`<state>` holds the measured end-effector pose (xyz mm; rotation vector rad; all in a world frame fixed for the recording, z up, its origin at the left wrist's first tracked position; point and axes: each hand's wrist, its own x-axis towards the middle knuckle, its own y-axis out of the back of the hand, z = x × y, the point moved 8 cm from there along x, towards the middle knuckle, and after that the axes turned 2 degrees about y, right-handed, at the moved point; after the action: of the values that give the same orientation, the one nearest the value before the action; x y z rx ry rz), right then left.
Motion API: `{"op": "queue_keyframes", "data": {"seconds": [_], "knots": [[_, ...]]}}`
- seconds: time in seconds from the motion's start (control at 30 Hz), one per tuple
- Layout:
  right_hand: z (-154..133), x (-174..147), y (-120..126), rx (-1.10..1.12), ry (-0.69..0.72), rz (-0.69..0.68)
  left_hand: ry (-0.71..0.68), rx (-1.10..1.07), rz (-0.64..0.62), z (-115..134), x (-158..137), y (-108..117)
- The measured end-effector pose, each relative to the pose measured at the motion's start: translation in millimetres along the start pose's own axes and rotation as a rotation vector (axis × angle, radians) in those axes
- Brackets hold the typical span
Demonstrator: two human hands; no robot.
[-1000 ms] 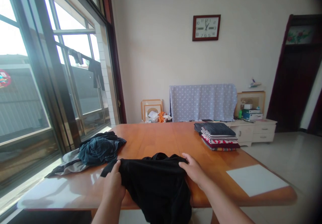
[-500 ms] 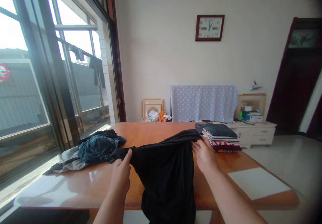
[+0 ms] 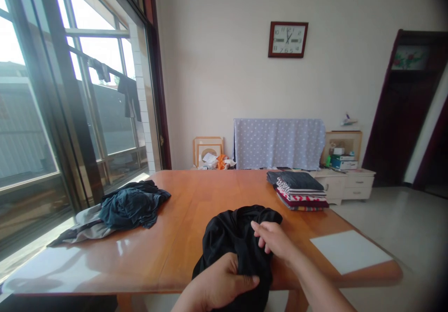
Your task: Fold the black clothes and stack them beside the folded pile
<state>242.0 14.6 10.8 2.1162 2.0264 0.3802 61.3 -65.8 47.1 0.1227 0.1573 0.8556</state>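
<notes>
Sagging below the left hand (image 3: 217,281) clamped on it and bunched just beyond those fingers, the black cloth (image 3: 222,230) looks light and limp; its edges seem the best hold. Whether the curled right hand (image 3: 275,241) pinches it, I cannot tell.

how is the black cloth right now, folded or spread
Neither: the black cloth is bunched up; loose rumples show, with no flat panel or neat edge.

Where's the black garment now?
The black garment is low in the head view, just right of centre, bunched at the near edge of the table, by the left hand and right hand.
</notes>
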Motion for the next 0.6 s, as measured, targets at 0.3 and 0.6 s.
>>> {"op": "queue_keyframes", "data": {"seconds": [0.3, 0.6], "knots": [[5, 15, 46, -0.116, 0.21, 0.405, 0.018, 0.102, 0.265, 1, -8, 58], [37, 53, 67, -0.394, 0.094, 0.484, 0.292, 0.873, 0.798, 3, -27, 151]]}}
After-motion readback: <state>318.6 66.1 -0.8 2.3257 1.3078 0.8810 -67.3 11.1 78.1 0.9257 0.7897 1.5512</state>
